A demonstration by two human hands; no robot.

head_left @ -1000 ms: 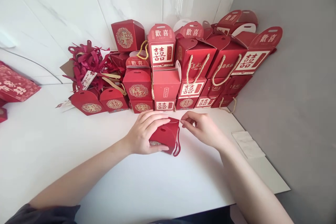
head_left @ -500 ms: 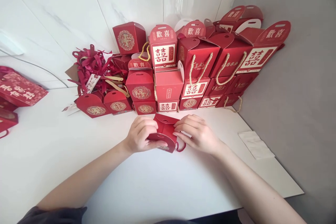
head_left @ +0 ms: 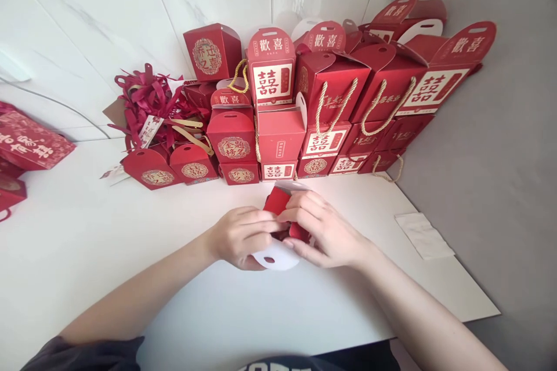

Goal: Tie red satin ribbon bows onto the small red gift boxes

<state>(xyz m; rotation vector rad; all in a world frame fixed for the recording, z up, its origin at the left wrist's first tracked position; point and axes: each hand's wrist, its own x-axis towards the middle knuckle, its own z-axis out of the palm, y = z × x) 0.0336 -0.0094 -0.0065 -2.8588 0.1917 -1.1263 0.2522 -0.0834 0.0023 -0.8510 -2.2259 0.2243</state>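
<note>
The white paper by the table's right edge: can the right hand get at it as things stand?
Probably yes: nothing lies between the right hand and the white paper on the table, though that hand holds the small red box.

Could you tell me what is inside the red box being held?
Only its white flap shows; the left hand and right hand cover the inside of the red box.

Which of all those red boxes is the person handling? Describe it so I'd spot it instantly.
Start at the white tabletop, where a pile of red gift boxes lines the back wall. In front of it, the small red cardboard box is gripped between the left hand and right hand. It alone stands off the pile, its white flap with a slot folded toward the person.
</note>
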